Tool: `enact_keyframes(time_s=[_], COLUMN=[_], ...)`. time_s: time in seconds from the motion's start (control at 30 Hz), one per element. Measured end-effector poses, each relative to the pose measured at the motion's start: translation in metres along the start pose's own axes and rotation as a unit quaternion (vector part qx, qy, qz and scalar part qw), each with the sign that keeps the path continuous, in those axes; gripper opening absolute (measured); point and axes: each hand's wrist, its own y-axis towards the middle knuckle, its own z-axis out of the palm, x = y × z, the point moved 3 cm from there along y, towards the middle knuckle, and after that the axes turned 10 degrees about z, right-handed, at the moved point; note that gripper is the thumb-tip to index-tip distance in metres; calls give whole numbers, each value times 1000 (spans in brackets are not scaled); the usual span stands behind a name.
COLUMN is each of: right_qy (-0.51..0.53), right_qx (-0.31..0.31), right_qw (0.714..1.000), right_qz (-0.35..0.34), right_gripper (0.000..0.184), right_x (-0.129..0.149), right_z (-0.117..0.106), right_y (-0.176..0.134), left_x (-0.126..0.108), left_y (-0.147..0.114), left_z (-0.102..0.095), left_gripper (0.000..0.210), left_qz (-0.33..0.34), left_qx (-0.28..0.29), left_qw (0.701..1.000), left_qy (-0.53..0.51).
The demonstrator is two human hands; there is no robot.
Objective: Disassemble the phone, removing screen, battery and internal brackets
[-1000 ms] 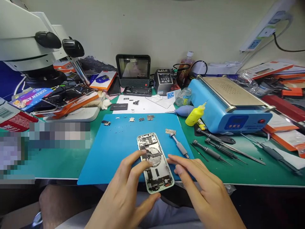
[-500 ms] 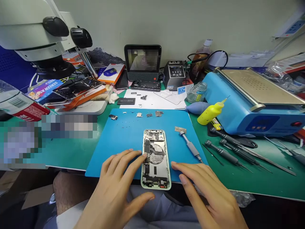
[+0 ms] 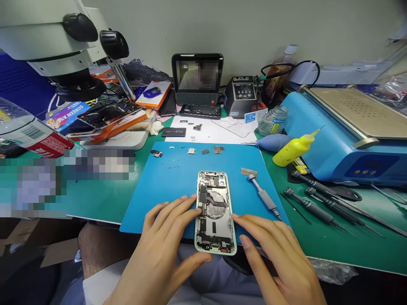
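Observation:
An opened phone housing [image 3: 219, 226] with a pale green frame lies on the blue mat [image 3: 152, 186], its inner parts and round coil showing. My left hand [image 3: 165, 241] rests along its left edge, fingers stretched out, the index fingertip touching the small board inside. On the other side my right hand [image 3: 276, 250] has its fingers extended, the index fingertip at the right edge of the frame and the thumb apart. A grey screwdriver [image 3: 265, 199] lies on the mat to the right, by a small metal plate [image 3: 249, 171].
Small phone parts [image 3: 191, 151] and tiny screws lie along the mat's far side. A battery [image 3: 174, 132] rests on white paper behind. More screwdrivers [image 3: 310, 205], a yellow bottle [image 3: 292, 150] and a blue heating plate [image 3: 346, 148] stand right; a microscope [image 3: 63, 55] overhangs the left.
The camera view has shifted, so the scene sits slightly further right. My right index fingertip has come closer to the phone's edge. The left hand stays at the phone.

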Motion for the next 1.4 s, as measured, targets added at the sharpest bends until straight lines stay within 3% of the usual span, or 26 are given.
enact_keyframes(time_s=[0.2, 0.43, 0.73, 1.23, 1.3, 1.4], right_qy=[-14, -18, -3, 43, 52, 33], right_qx=[-2, -2, -5, -6, -33, -138], right_qw=[1000, 1000, 1000, 998, 996, 981], right_qz=[-5, -8, 19, 39, 63, 129], right_gripper=[36, 32, 30, 28, 26, 22], right_x=[-1, 1, 2, 3, 4, -1], right_z=[0, -2, -4, -8, -17, -36], right_y=[1, 4, 5, 3, 3, 12], left_x=[0, -5, -7, 5, 3, -10], left_y=[3, 2, 4, -8, -12, -9], left_z=[0, 2, 4, -2, 0, 6], left_gripper=[71, 61, 58, 62, 63, 63], left_qz=[3, -28, -21, 6, -9, -34], left_qx=[-4, -24, -44, -13, -20, -65], left_qw=[1000, 999, 999, 1000, 999, 994], left_qy=[11, -19, -20, 18, 38, 76])
